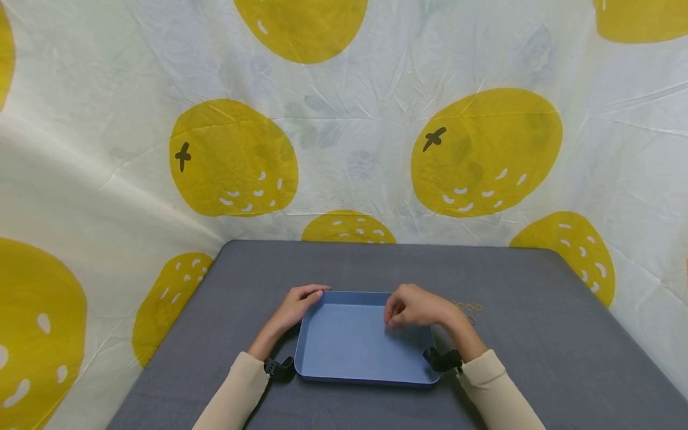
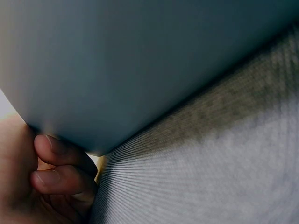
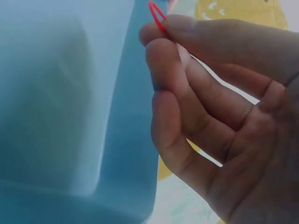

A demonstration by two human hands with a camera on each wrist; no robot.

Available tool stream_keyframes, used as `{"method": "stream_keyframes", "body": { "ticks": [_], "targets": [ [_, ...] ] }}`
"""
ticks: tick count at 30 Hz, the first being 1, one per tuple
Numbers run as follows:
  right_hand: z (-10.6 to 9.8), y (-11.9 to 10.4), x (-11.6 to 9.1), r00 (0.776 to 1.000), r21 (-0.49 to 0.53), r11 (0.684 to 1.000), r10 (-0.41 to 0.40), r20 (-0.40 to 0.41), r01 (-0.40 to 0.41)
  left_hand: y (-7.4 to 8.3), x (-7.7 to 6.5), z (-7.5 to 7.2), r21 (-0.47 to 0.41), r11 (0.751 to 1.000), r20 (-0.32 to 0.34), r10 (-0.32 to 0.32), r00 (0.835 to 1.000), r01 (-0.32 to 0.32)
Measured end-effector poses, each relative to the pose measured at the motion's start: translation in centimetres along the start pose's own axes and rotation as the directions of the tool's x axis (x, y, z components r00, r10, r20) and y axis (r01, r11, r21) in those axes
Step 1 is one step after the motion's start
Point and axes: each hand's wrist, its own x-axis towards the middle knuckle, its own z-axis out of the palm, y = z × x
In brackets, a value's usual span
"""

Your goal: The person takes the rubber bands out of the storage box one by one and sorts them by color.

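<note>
A shallow blue tray (image 1: 349, 349) lies on the grey table in front of me. My left hand (image 1: 294, 306) holds it at the far left corner, with the thumb on the rim; in the left wrist view the curled fingers (image 2: 65, 179) sit against the outside of the tray wall (image 2: 107, 93). Over the right part of the tray hovers my right hand (image 1: 416, 306). Between its thumb and forefinger it pinches a small red rubber band (image 3: 157, 16), seen in the right wrist view but hidden in the head view.
Several small yellowish bands (image 1: 470, 307) lie in a row on the table right of the tray, partly behind the right wrist. A reddish band (image 1: 471, 321) lies just nearer. A white curtain (image 1: 349, 149) with yellow fruit prints hangs behind the grey table (image 1: 258, 269).
</note>
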Motion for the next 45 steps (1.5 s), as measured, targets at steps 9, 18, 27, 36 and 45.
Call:
{"method": "stream_keyframes", "body": {
  "ticks": [9,18,27,36,45],
  "targets": [
    [-0.7,-0.2,-0.4,0.995,0.001,1.000,-0.010,-0.101,0.010,0.5,0.0,0.1,0.017,1.000,0.011,-0.006,1.000,0.006],
    [-1.2,-0.7,-1.3,0.989,0.041,0.997,-0.054,-0.136,0.060,3.7,-1.4,-0.2,0.004,1.000,0.040,0.000,0.999,-0.001],
    [-1.4,-0.4,-2.4,0.986,0.072,0.997,-0.013,-0.168,0.026,3.6,-1.4,0.1,-0.013,1.000,0.022,-0.010,1.000,0.011],
    [-2.8,0.6,-4.7,0.977,0.063,0.997,0.048,-0.210,-0.035,3.6,-1.4,-0.3,-0.006,1.000,0.029,-0.013,0.999,0.013],
    [-5.2,3.2,-8.5,0.965,0.107,0.994,0.044,-0.258,-0.017,3.7,-1.1,-0.5,0.009,1.000,0.044,-0.003,0.999,0.003]
  ]
}}
